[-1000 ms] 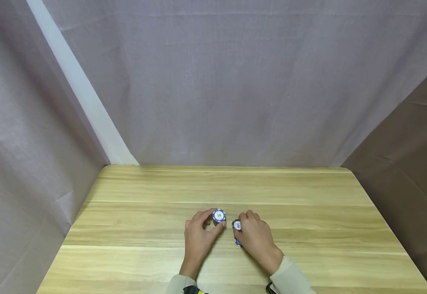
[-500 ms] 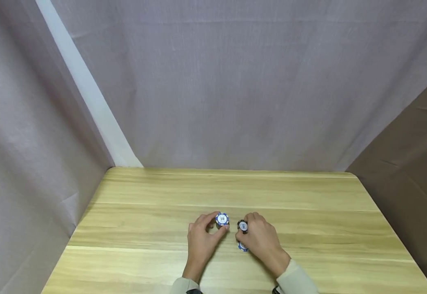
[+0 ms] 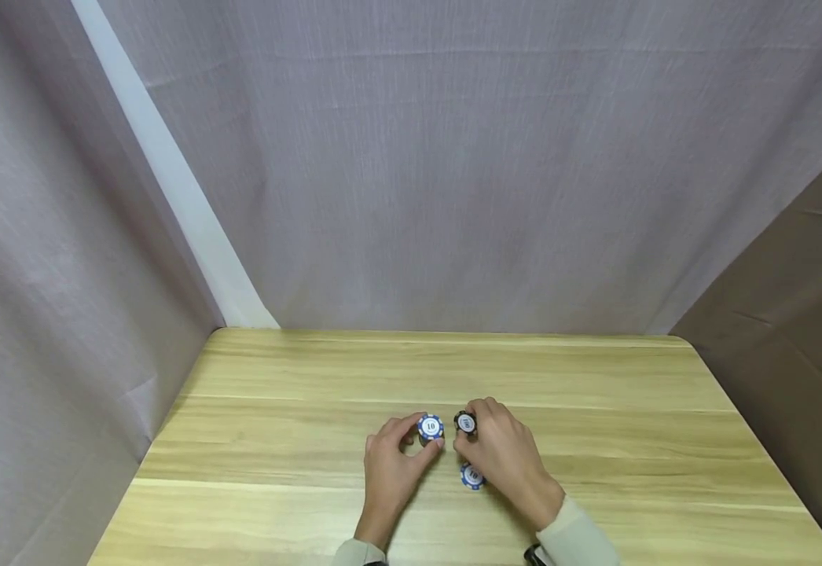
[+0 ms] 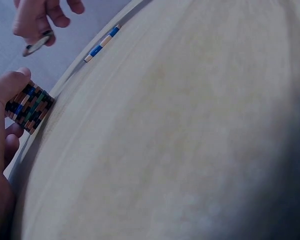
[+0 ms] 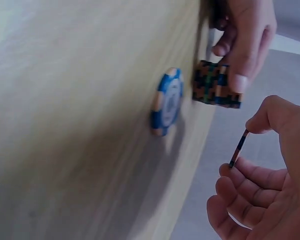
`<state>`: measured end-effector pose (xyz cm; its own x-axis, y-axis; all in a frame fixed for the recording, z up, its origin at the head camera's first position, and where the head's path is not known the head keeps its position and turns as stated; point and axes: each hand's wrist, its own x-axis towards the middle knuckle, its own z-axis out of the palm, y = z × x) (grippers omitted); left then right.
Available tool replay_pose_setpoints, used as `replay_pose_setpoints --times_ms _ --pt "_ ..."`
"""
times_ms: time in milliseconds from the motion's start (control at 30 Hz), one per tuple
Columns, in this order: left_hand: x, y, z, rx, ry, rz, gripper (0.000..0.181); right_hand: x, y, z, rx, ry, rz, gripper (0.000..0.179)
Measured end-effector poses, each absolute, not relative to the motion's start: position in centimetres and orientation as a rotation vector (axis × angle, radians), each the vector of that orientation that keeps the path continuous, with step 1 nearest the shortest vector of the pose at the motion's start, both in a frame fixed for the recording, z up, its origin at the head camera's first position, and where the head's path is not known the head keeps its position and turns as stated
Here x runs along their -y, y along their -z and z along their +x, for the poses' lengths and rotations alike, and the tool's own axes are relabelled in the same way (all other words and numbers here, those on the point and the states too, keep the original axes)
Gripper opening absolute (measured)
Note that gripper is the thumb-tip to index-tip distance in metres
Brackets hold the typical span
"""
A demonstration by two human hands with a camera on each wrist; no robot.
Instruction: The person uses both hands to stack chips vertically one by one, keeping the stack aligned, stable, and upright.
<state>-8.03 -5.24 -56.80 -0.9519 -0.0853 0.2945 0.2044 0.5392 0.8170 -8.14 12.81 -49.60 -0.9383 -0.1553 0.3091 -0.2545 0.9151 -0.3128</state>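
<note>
My left hand (image 3: 391, 475) holds a stack of poker chips (image 4: 30, 107) between thumb and fingers, standing on the table. On top of that stack is a blue-and-white chip (image 3: 431, 427) marked 10. My right hand (image 3: 506, 456) pinches a single black poker chip (image 3: 464, 422) by its edge, up off the table and just right of the stack; the right wrist view shows the thin black chip (image 5: 238, 148) between thumb and fingertips. Below it a loose blue poker chip (image 5: 168, 102), also marked 10, lies flat on the wood, partly overlapped by the right hand in the head view.
A light wooden table (image 3: 298, 448) spreads under both hands, its far edge meeting a grey curtain (image 3: 418, 181). Brown cloth (image 3: 793, 314) hangs along the right side. A pale strip (image 3: 177, 173) runs down the curtain at the left.
The right hand has drawn the black chip up and away from the loose blue chip, uncovering more of that chip's face. The left hand keeps its hold on the stack. The head view has shifted slightly.
</note>
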Motion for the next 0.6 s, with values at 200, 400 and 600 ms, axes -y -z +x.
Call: replay_pose_setpoints --times_ms 200,400,600 --pt "5.3 56.8 -8.0 2.495 1.373 -0.099 0.048 -11.9 48.4 -8.4 2.815 -0.544 0.315 0.038" --pt "5.3 56.9 -8.1 2.482 1.360 -0.102 0.046 -10.8 47.9 -8.8 2.823 -0.569 0.349 0.036" --pt "5.3 56.9 -8.2 2.475 1.342 -0.118 0.042 -9.9 48.2 -8.8 2.843 -0.552 0.379 0.035"
